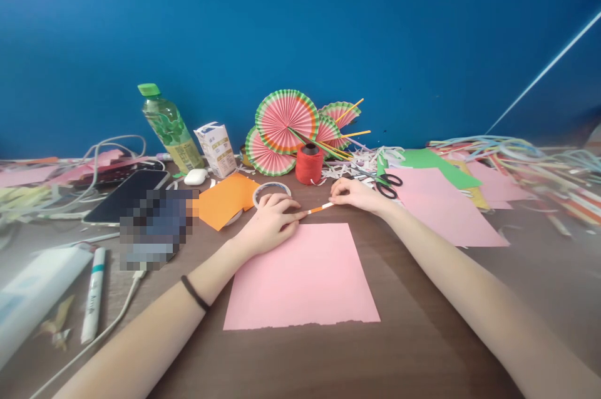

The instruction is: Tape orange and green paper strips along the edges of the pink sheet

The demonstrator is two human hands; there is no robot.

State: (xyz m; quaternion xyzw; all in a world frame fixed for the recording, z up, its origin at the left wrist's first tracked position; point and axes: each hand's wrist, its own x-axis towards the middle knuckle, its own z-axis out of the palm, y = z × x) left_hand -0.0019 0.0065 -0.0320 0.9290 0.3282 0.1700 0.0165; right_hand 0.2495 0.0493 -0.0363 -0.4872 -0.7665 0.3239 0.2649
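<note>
A narrow orange strip with white at its ends (318, 209) stretches between my two hands, just beyond the far edge of a pink paper sheet (305, 280). At the strip's left end, the fingers of my left hand (273, 222) are closed on it, while the palm side rests over the sheet's far left corner. My right hand (353, 193) pinches the white right end between thumb and fingers. The pink sheet lies flat, its near edge ragged. Part of the strip is hidden under my left fingers.
Behind my hands stand pleated paper fans (287, 122) and a red thread spool (308, 164). Scissors (389, 186) and pink paper (441, 205) lie right. A tape roll (256, 197), orange paper (224, 200), bottle (173, 129), carton (216, 150) and marker (94, 295) are left.
</note>
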